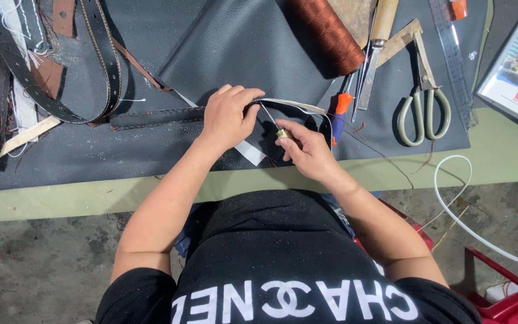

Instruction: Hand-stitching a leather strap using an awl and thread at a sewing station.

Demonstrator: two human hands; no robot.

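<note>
Left hand [228, 117] was clenched over a dark strap [157, 117], pinning it against the surface [79, 195]; right hand [307, 150] was pinched shut on a brass-collared awl [274, 124]. The strap's long axis ran left–right, roughly parallel to the near edge, with the free length trailing off to the left of the left hand. The awl's thin shaft pointed up and left from the right fingers [292, 141] toward the strap end held under the left fingers [247, 96], tip touching or just beside it; exact contact was hidden by the knuckles. So the worked spot lay between the two hands, nearer the left. A pale strip [295, 106] arched over the same spot. Counts: one awl in hand, one strap in hand, one pair of scissors [424, 108] well apart to the right, one spool of brown thread [328, 33] beyond the hands, one orange-handled tool [340, 114] just beside the right hand, one wooden-handled tool [382, 24] by the spool, one stitched black belt [106, 66] curled off to the left.
</note>
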